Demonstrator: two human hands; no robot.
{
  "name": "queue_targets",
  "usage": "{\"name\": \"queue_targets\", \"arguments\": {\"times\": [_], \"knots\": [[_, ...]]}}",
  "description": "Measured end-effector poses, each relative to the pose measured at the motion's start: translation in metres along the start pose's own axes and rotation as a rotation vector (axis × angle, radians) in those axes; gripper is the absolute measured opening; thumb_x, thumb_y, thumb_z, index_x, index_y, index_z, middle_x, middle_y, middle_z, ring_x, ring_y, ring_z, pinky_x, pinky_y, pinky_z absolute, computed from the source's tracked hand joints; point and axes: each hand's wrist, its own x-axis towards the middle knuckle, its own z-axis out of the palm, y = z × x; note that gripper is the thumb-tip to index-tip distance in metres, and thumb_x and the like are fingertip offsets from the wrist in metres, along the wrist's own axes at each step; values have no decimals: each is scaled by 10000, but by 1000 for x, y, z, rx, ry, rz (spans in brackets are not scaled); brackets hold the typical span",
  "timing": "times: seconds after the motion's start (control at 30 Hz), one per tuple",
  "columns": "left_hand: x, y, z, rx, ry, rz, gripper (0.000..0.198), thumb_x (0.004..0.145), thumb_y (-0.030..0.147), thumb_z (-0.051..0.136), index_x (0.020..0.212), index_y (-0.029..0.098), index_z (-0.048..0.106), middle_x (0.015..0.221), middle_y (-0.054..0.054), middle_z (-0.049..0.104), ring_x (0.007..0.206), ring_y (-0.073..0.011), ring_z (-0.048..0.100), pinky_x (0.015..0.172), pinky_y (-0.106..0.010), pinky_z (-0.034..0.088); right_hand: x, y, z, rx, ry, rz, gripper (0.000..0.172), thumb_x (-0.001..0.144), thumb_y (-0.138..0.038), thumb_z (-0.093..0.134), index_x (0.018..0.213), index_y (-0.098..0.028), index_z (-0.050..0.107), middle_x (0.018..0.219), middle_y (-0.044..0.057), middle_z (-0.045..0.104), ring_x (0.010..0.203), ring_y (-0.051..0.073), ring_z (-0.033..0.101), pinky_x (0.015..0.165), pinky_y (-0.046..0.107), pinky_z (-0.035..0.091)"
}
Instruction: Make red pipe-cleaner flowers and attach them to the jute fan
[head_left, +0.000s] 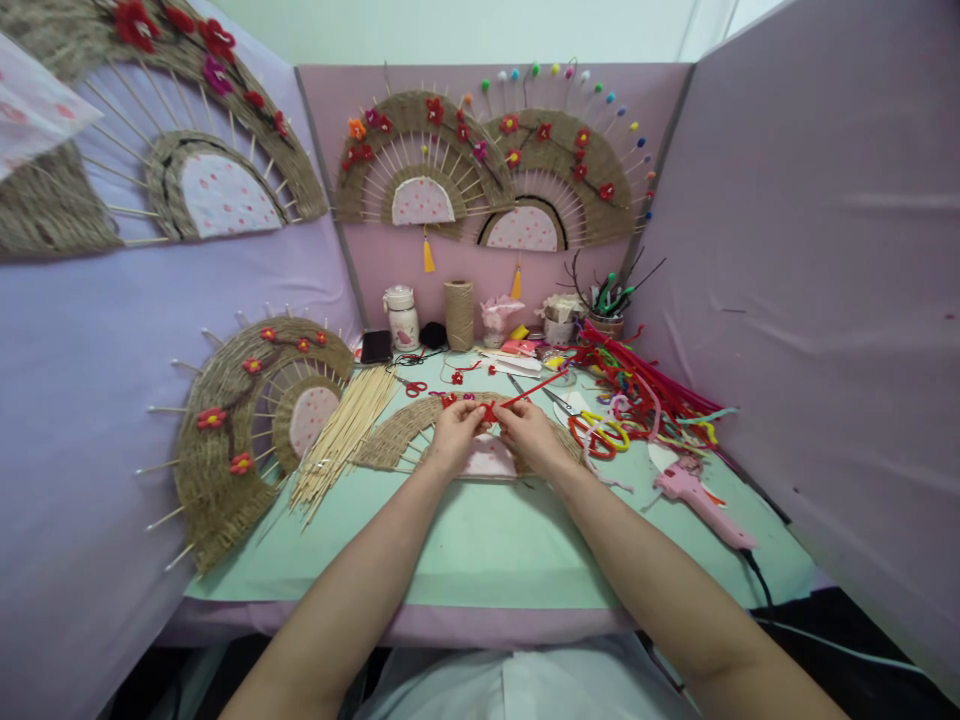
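My left hand (457,432) and my right hand (529,432) meet over the middle of the green table mat (480,540). Both pinch a red pipe cleaner (525,395), whose free end sticks out up and to the right. Its near end is bent into a small red shape between my fingertips. Under my hands lies a half-round woven twine fan (397,435) with a pink dotted centre (487,460) and bamboo ribs.
A bundle of bamboo sticks (341,435) lies left of the fan. A finished fan (240,430) leans on the left wall. Pipe cleaners (645,395), scissors (600,430) and a pink glue gun (701,500) sit to the right. A twine spool (459,313) and jars stand at the back.
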Motion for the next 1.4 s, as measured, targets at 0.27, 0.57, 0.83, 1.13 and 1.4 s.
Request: {"name": "queue_targets", "arguments": {"times": [0.27, 0.57, 0.83, 1.13, 1.4], "knots": [[0, -4, -4, 276, -30, 172, 133, 664, 249, 658, 721, 139, 610, 664, -22, 632, 621, -117, 575, 633, -244, 460, -1, -8, -8, -180, 56, -226, 169, 693, -352, 566, 774, -207, 600, 789, 2, 631, 747, 157, 573, 709, 271, 433], [-15, 5, 11, -222, -46, -191, 247, 607, 184, 725, 790, 131, 568, 736, -27, 632, 667, -103, 613, 680, -245, 481, 5, 9, 0, 95, 60, -164, 229, 700, -420, 582, 771, -202, 583, 739, 0, 595, 677, 139, 523, 621, 244, 417], [2, 4, -7, -16, 89, 133, 266, 595, 225, 699, 828, 134, 606, 749, -21, 634, 654, -94, 581, 677, -235, 442, 13, -10, -32, 69, 530, -348, 328, 775, -435, 446, 1010, -214, 501, 955, 40, 561, 829, 153, 532, 682, 249, 414], [-7, 10, -2, 98, 52, 174, 443, 585, 190, 672, 989, 163, 494, 694, 26, 608, 603, -85, 543, 599, -208, 389, 12, -22, -38, 94, 92, -174, 268, 702, -431, 565, 732, -172, 625, 689, 26, 610, 669, 149, 533, 639, 261, 390], [-5, 16, -4, 18, -8, -30, 325, 526, 162, 696, 807, 153, 532, 631, 9, 600, 524, -65, 491, 522, -195, 336, 22, -25, -62, 299, 135, 70, 366, 724, -525, 430, 694, -197, 590, 632, 29, 614, 559, 132, 529, 498, 250, 319]]}}
